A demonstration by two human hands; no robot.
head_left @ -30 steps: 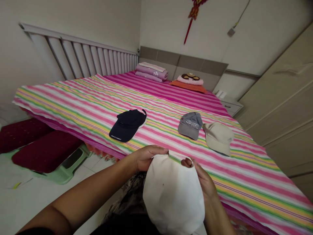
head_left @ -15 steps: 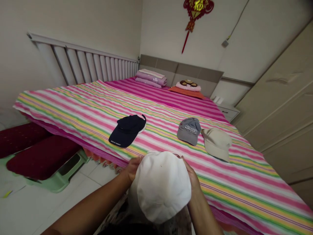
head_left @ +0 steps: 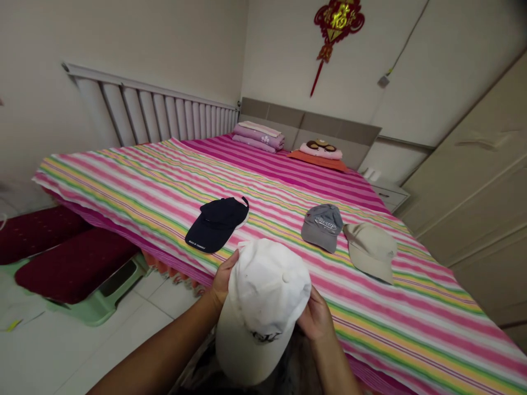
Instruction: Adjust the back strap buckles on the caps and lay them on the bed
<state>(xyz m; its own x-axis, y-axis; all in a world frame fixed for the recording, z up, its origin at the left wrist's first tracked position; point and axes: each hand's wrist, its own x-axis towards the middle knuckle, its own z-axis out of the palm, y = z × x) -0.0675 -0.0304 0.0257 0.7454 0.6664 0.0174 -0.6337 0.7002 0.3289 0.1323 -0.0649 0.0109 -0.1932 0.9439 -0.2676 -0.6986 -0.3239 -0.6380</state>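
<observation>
Between my two hands is a white baseball cap (head_left: 269,291), held above the bed's near edge. Its brim points down toward me, with dark lettering above it. My left hand (head_left: 224,277) grips the cap's left side, and my right hand (head_left: 318,314) has hold of the right side; some fingertips are hidden behind the fabric. Beyond it on the striped sheet (head_left: 144,186) lie a navy cap (head_left: 218,222) to the left, a grey cap (head_left: 322,227) to the right, and a beige cap (head_left: 370,249) beside the grey one.
Folded purple bedding (head_left: 258,136) and a pink folded item (head_left: 321,149) sit by the headboard (head_left: 337,131). Left of the bed are stools with dark red covers (head_left: 78,266). A radiator (head_left: 152,109) runs along the left wall; a wardrobe (head_left: 473,208) stands at right.
The white cap has been tilted and turned, so its brim and lettering now show. My right hand has shifted lower along its side. The camera view has moved slightly.
</observation>
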